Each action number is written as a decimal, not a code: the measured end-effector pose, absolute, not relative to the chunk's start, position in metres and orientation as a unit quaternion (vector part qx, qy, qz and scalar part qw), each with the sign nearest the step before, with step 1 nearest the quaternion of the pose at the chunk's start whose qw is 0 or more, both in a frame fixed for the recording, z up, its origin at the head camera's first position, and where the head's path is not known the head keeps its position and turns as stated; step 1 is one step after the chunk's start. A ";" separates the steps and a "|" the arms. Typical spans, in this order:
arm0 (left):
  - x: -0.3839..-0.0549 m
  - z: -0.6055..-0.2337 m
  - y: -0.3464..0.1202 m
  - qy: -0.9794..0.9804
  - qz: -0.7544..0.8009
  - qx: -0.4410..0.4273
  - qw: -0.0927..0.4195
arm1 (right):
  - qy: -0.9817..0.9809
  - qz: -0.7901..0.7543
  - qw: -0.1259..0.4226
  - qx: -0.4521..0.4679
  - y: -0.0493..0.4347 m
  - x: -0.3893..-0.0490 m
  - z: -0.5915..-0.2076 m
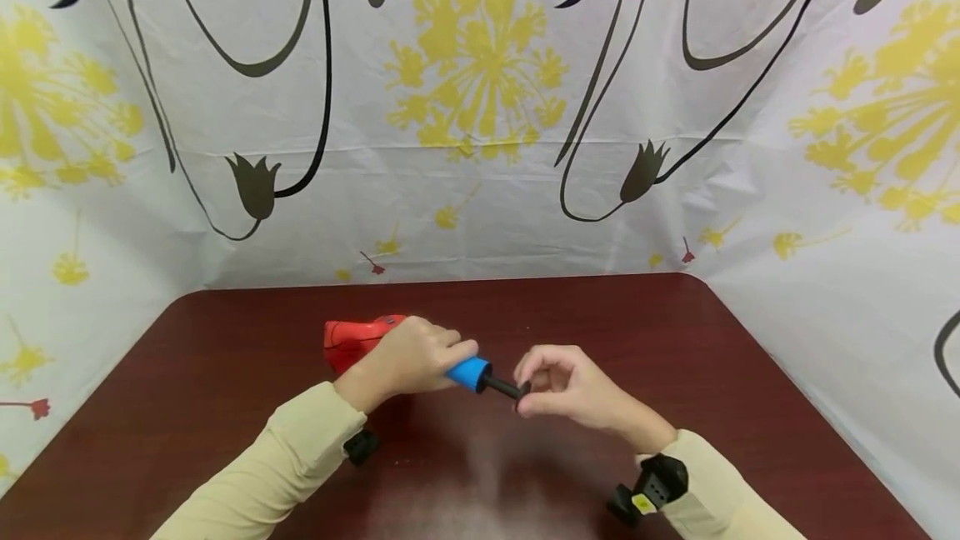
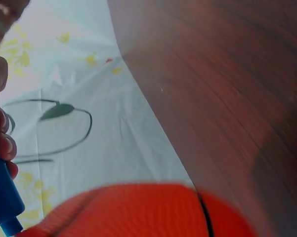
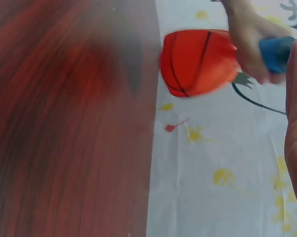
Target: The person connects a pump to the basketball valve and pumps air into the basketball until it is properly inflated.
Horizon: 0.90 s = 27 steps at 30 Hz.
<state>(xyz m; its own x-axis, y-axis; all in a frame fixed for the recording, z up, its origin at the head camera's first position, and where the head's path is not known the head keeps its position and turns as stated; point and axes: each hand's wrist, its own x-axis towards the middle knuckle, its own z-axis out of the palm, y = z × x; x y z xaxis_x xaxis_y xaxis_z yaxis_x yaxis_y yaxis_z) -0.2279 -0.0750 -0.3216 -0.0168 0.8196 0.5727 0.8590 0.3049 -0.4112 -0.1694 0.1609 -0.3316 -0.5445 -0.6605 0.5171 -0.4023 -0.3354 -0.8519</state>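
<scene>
My left hand point(image 1: 412, 354) grips the blue barrel of a hand pump point(image 1: 470, 373) above the table. Out of the barrel's right end comes a black rod, and my right hand point(image 1: 564, 386) pinches the dark handle at its tip between thumb and fingers. Left of the left hand is a red basketball point(image 1: 352, 342) with black lines, looking partly flat and creased. In the left wrist view the pump's narrow blue end point(image 2: 11, 224) points toward the ball point(image 2: 148, 212); where they meet is out of sight. The ball point(image 3: 197, 61) appears rounded in the right wrist view.
A dark red-brown wooden table point(image 1: 600, 315) lies under both hands. Behind it and at its sides hangs a white cloth point(image 1: 480, 215) with yellow flowers and dark stems. Each wrist wears a black camera mount point(image 1: 660, 482).
</scene>
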 end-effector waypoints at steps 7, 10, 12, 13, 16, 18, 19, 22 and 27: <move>-0.232 -0.321 -0.093 -0.734 -0.032 -0.569 0.370 | 0.499 -0.705 0.136 -0.486 0.192 -0.157 -0.329; -0.233 -0.320 -0.090 -0.724 -0.025 -0.577 0.379 | 0.486 -0.711 0.138 -0.489 0.185 -0.160 -0.338; -0.232 -0.319 -0.084 -0.713 -0.016 -0.584 0.388 | 0.492 -0.714 0.130 -0.481 0.172 -0.165 -0.344; -0.232 -0.319 -0.081 -0.709 -0.012 -0.587 0.392 | 0.502 -0.712 0.122 -0.475 0.166 -0.168 -0.346; -0.231 -0.321 -0.074 -0.702 -0.004 -0.594 0.394 | 0.529 -0.713 0.105 -0.449 0.151 -0.174 -0.351; -0.230 -0.321 -0.072 -0.701 -0.005 -0.597 0.391 | 0.539 -0.714 0.103 -0.435 0.147 -0.174 -0.351; -0.230 -0.322 -0.071 -0.701 -0.007 -0.598 0.387 | 0.541 -0.715 0.105 -0.431 0.148 -0.173 -0.350; -0.229 -0.322 -0.074 -0.706 -0.015 -0.599 0.378 | 0.528 -0.719 0.121 -0.436 0.158 -0.167 -0.344; -0.230 -0.319 -0.086 -0.717 -0.034 -0.587 0.374 | 0.488 -0.716 0.149 -0.476 0.190 -0.154 -0.335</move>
<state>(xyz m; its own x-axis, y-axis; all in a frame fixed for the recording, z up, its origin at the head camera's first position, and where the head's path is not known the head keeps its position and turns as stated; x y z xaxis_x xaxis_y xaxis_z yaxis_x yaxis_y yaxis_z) -0.2303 -0.0862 -0.3186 -0.0316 0.8167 0.5762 0.8675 0.3087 -0.3900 -0.1543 0.1895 -0.3352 -0.5030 -0.6784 0.5355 -0.2502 -0.4788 -0.8415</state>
